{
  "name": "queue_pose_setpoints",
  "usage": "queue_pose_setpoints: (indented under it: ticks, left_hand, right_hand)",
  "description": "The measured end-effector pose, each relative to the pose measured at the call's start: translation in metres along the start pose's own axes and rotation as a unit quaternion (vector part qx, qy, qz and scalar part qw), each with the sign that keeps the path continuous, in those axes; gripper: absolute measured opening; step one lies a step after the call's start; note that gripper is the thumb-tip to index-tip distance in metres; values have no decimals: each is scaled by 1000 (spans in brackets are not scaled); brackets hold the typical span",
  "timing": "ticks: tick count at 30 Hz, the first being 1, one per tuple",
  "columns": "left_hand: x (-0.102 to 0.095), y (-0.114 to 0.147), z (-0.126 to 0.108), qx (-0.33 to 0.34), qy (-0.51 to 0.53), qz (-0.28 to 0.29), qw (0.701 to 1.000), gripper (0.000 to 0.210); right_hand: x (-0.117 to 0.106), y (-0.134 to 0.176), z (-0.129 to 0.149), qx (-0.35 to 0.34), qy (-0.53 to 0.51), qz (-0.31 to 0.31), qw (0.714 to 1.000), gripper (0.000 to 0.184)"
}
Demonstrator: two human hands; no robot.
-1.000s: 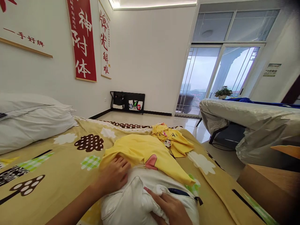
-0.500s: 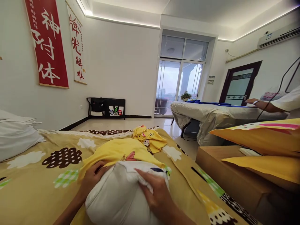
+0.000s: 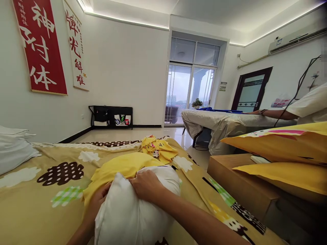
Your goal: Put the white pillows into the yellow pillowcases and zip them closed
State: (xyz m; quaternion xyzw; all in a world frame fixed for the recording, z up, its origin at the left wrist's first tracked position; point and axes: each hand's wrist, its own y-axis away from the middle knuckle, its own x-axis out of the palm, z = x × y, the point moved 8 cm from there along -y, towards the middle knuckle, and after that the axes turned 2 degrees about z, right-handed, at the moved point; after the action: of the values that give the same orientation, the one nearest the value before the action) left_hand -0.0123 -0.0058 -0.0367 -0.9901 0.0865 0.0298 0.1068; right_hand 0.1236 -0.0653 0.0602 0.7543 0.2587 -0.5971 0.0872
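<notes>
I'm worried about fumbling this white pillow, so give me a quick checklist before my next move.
1. Right hand on the white pillow: ok, curled on its upper side.
2. Left hand gripping firmly: cannot tell, its fingers are partly hidden.
3. Opening of the yellow pillowcase in sight: cannot tell, the pillow and hands block the near edge.
4. Whole pillow in view: not ok, the picture's bottom edge cuts it off.
5. Crumpled printed yellow cloth away from both hands: ok, it lies beyond them.
6. Stacked yellow cushions apart from the right hand: ok.
</notes>
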Motion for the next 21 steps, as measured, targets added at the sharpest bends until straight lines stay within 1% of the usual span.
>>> queue_pose_setpoints:
  ticks: [1,2,3,5,7,8,11,13,16,19,21]
  left_hand:
    - [2,-5,2,-12,18,10,1000,39]
    - [3,-10,3,-27,37,10,999,40]
    - [2,-14,4,-42,54,-4,998,41]
    - [-2,-20,2,-58,69,-54,994,47]
    - [0,-18,-6,-34,48,-83,995,48]
    - [4,-15,-12,-9,23,-80,997,45]
    - [20,4,-30,48,-73,-29,996,39]
    - [26,16,-36,59,-126,12,990,36]
    - [28,25,-42,61,-205,64,975,32]
    - [27,26,-44,64,-285,80,953,22]
    - [29,24,-44,50,-363,78,927,14]
  right_hand:
    - [9,-3,0,-7,-3,17,1000,23]
    - [15,-3,3,-17,-3,19,1000,22]
    - [20,-2,8,-31,-1,10,999,23]
    - [28,5,21,-59,0,-7,998,28]
    - [37,10,27,-60,-9,1,998,33]
    - [42,11,25,-48,-18,19,999,33]
    - [53,4,11,-9,-45,67,997,29]
    - [53,-1,0,3,-56,72,996,26]
    - [53,-3,-14,21,-66,69,995,27]
    - [54,5,-24,37,-70,64,995,29]
    - [53,13,-31,52,-71,46,995,31]
